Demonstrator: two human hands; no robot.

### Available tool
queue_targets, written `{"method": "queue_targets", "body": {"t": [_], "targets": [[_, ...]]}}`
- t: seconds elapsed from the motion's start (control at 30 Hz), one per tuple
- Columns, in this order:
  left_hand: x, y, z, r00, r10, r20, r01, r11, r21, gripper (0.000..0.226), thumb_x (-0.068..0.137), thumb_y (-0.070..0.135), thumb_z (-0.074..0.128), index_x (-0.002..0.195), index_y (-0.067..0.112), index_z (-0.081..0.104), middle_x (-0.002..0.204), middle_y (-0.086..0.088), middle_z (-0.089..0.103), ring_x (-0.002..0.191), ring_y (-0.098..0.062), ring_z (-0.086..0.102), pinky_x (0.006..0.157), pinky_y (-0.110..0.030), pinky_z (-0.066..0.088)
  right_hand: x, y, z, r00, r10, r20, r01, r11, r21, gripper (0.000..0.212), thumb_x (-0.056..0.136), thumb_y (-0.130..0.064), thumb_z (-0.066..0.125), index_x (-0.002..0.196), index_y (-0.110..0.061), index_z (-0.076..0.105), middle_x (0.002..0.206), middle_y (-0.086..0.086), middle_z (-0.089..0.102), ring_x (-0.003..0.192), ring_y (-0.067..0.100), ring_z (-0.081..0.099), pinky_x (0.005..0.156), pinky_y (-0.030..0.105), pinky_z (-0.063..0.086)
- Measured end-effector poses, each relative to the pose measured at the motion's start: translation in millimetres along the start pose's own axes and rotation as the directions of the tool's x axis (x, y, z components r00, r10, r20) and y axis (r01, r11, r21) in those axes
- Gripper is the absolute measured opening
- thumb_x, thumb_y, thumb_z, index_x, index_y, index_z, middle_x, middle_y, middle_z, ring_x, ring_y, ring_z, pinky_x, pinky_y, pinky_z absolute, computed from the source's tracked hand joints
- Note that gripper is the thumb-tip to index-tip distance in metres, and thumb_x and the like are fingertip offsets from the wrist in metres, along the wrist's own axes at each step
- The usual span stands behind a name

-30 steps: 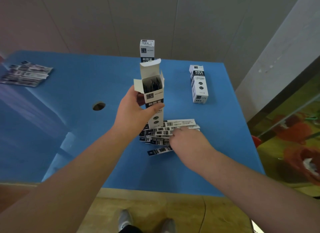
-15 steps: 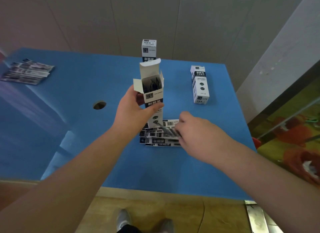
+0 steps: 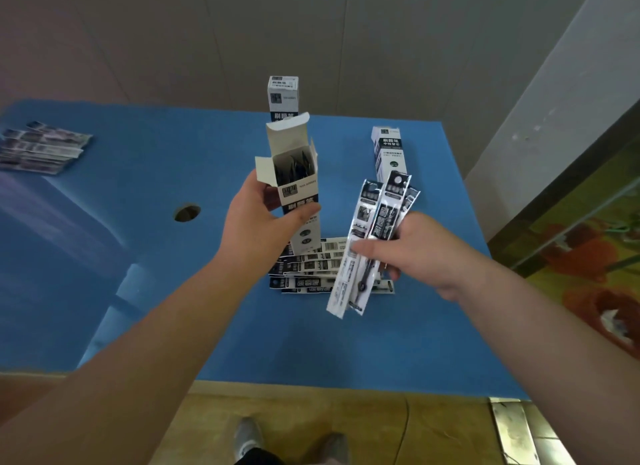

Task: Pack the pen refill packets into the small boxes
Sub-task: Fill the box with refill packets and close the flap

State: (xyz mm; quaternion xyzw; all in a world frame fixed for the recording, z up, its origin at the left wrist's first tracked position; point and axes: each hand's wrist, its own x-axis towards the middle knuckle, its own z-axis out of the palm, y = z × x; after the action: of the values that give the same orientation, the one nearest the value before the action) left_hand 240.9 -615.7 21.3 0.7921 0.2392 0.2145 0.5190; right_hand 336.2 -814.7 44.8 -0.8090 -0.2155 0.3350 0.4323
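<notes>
My left hand grips an upright small white box with its top flaps open; dark packets show inside it. My right hand holds a few long black-and-white pen refill packets fanned out, lifted just right of the box. Under both hands a pile of more refill packets lies flat on the blue table.
A closed box stands upright behind the open one. Another closed box lies flat at the back right. A second stack of packets lies at the far left. A round hole is in the tabletop. The table's near edge is close to my feet.
My right hand picked a few packets from the pile and raised them up beside the open box. The left hand kept the box still.
</notes>
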Motion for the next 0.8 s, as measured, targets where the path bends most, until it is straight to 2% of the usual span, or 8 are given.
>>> {"method": "queue_targets", "body": {"t": [0.1,0.23,0.33,0.43,0.5,0.6,0.7,0.8], "targets": [[-0.9,0.8,0.8,1.000,0.007,0.001,-0.007,1.000,0.011,0.041,0.079,0.025,0.086,0.107,0.033,0.057,0.095,0.024,0.070,0.091,0.013,0.064,0.067,0.000,0.045,-2.6,0.6,-5.7,1.000,0.007,-0.023,-0.003,0.982,0.191,0.009,0.090,-0.019,0.074,0.092,-0.009,0.073,0.092,0.010,0.078,0.071,0.024,0.057,0.055,0.027,0.047],[-2.2,1.7,2.6,1.000,0.026,0.000,-0.026,1.000,0.016,0.044,0.078,0.024,0.086,0.098,0.043,0.053,0.092,0.028,0.069,0.093,0.011,0.065,0.071,-0.005,0.047,-9.2,-4.7,-14.8,0.995,-0.026,-0.101,0.074,0.858,0.508,0.005,0.092,-0.012,0.069,0.094,-0.009,0.072,0.095,0.010,0.077,0.077,0.018,0.065,0.051,0.019,0.047],[-3.1,4.3,4.2,0.998,0.055,-0.001,-0.055,0.998,0.033,0.046,0.078,0.027,0.087,0.105,0.042,0.053,0.100,0.025,0.068,0.098,0.011,0.063,0.079,-0.012,0.047,-15.8,-8.6,-21.5,0.986,-0.042,-0.164,0.138,0.758,0.637,0.005,0.091,-0.015,0.068,0.087,-0.015,0.071,0.092,0.008,0.077,0.080,0.014,0.066,0.051,0.018,0.047],[-3.8,8.2,6.9,0.996,0.089,0.003,-0.089,0.994,0.061,0.049,0.079,0.030,0.086,0.107,0.048,0.050,0.104,0.029,0.065,0.099,0.016,0.058,0.077,-0.007,0.043,-20.3,-14.0,-24.1,0.970,-0.054,-0.237,0.211,0.671,0.711,0.008,0.093,-0.014,0.066,0.087,-0.015,0.072,0.089,0.005,0.076,0.083,0.014,0.066,0.053,0.017,0.050],[-4.1,9.5,9.3,0.993,0.120,0.006,-0.120,0.989,0.083,0.047,0.080,0.031,0.085,0.104,0.053,0.050,0.107,0.030,0.063,0.101,0.015,0.057,0.077,-0.006,0.042,-21.2,-18.1,-24.5,0.949,-0.062,-0.308,0.277,0.626,0.729,0.011,0.095,-0.013,0.065,0.086,-0.015,0.071,0.090,0.005,0.076,0.082,0.013,0.068,0.056,0.018,0.053],[-3.9,9.1,13.6,0.986,0.165,0.018,-0.166,0.978,0.130,0.049,0.081,0.029,0.084,0.111,0.052,0.052,0.114,0.025,0.062,0.106,0.006,0.057,0.083,-0.013,0.044,-20.2,-22.9,-25.2,0.903,-0.082,-0.422,0.376,0.627,0.682,0.006,0.096,-0.011,0.065,0.091,-0.013,0.070,0.098,0.009,0.076,0.089,0.018,0.071,0.063,0.020,0.056],[-2.0,8.6,17.7,0.981,0.190,0.040,-0.194,0.962,0.190,0.052,0.082,0.030,0.083,0.125,0.039,0.055,0.118,0.022,0.059,0.106,0.004,0.053,0.083,-0.008,0.037,-17.7,-25.3,-27.2,0.846,-0.093,-0.525,0.447,0.659,0.604,0.009,0.095,-0.011,0.067,0.102,-0.006,0.069,0.104,0.013,0.076,0.094,0.023,0.072,0.069,0.026,0.059],[-0.5,9.8,21.6,0.965,0.257,0.058,-0.263,0.930,0.258,0.054,0.082,0.029,0.082,0.130,0.032,0.056,0.118,0.022,0.056,0.104,0.009,0.046,0.081,0.000,0.035,-15.7,-26.9,-28.7,0.805,-0.115,-0.582,0.478,0.706,0.523,0.005,0.094,-0.010,0.068,0.098,-0.007,0.070,0.101,0.012,0.076,0.094,0.026,0.074,0.072,0.031,0.060]]}}
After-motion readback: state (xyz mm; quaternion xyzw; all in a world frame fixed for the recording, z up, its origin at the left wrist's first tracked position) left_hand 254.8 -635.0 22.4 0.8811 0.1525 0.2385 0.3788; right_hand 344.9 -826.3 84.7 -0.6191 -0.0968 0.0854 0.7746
